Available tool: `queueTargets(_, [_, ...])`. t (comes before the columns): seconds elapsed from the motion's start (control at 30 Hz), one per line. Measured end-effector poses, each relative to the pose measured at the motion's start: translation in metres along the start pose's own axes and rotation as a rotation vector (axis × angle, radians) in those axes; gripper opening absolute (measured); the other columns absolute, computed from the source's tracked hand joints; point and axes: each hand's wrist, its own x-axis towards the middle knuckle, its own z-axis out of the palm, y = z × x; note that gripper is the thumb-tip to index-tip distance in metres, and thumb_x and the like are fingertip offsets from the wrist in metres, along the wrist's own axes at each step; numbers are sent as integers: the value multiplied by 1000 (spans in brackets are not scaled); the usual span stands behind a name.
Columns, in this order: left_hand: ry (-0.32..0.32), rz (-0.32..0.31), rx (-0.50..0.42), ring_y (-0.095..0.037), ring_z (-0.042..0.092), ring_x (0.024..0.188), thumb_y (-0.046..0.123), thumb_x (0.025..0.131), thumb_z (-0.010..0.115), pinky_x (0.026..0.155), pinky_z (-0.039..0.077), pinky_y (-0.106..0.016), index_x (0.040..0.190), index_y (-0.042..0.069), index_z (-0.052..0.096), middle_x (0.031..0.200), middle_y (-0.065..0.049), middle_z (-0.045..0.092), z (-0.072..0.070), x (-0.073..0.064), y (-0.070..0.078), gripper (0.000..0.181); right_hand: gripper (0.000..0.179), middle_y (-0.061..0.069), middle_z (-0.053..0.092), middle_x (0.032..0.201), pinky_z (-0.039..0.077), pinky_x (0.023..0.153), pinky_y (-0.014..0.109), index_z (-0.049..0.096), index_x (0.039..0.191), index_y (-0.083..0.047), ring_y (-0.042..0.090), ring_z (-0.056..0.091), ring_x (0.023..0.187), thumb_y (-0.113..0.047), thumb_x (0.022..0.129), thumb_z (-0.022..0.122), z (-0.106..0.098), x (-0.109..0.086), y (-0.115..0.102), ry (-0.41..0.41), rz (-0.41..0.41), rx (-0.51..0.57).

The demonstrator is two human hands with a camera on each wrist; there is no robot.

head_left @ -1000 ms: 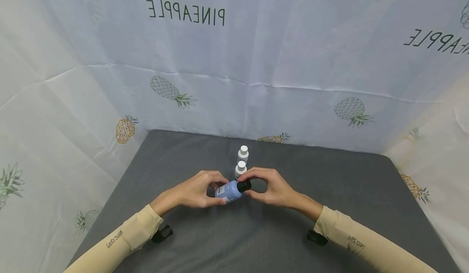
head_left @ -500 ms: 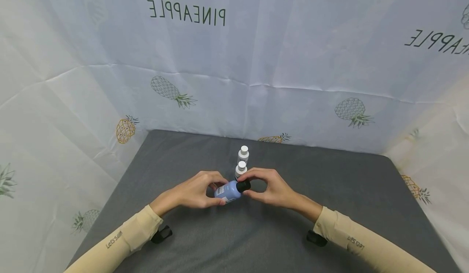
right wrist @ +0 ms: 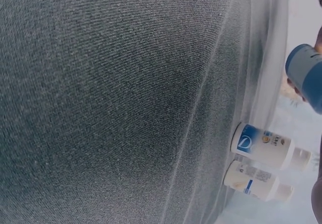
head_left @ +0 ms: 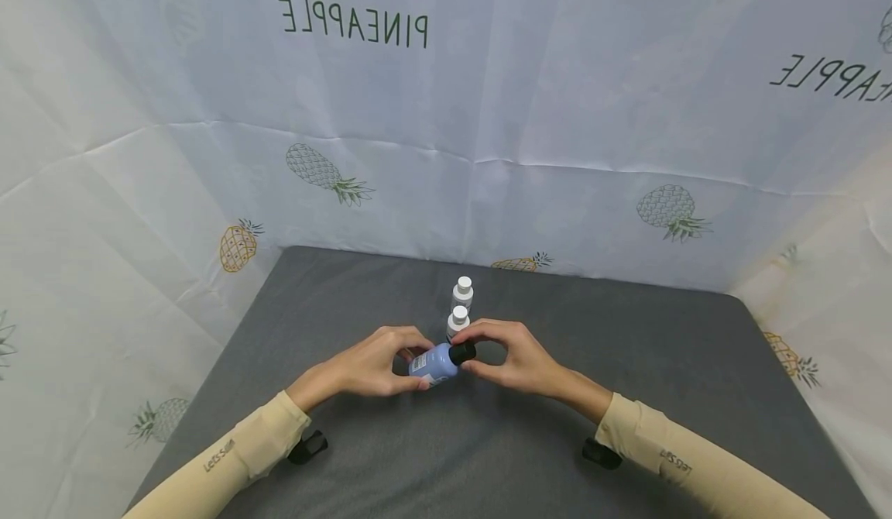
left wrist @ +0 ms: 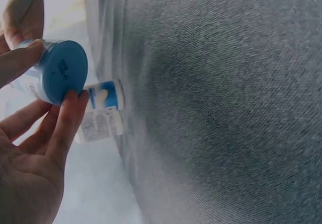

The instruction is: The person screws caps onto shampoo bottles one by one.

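A light blue bottle point(head_left: 433, 364) with a black cap point(head_left: 462, 352) is held tilted above the table, its cap end toward the right. My left hand point(head_left: 379, 360) grips the bottle's body, thumb on the near side and fingers on the far side. In the left wrist view the round base of the blue bottle point(left wrist: 65, 72) faces the camera. At the other end, my right hand point(head_left: 519, 360) pinches the black cap between thumb and fingertips. Just behind the cap, two white bottles stand upright, the nearer bottle point(head_left: 458, 322) in front of the farther bottle point(head_left: 463, 294).
A dark grey cloth covers the table point(head_left: 627, 356). Pale curtains point(head_left: 557, 116) printed with pineapples hang at the back and both sides. The right wrist view shows the white bottles, one with a blue label point(right wrist: 246, 137), close beside each other.
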Motion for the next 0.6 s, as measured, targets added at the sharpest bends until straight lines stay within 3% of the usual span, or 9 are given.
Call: queueTargets(0.6, [90,61,-47,-9,75,103,21,93,87,93,66,-27,130,5,75,118,-4,77,10,8,-14,42,42,5,78,127,63,105,35,74,130,-9,20,76,118,-3,91,87,-10,-3,-1,57,63,-8])
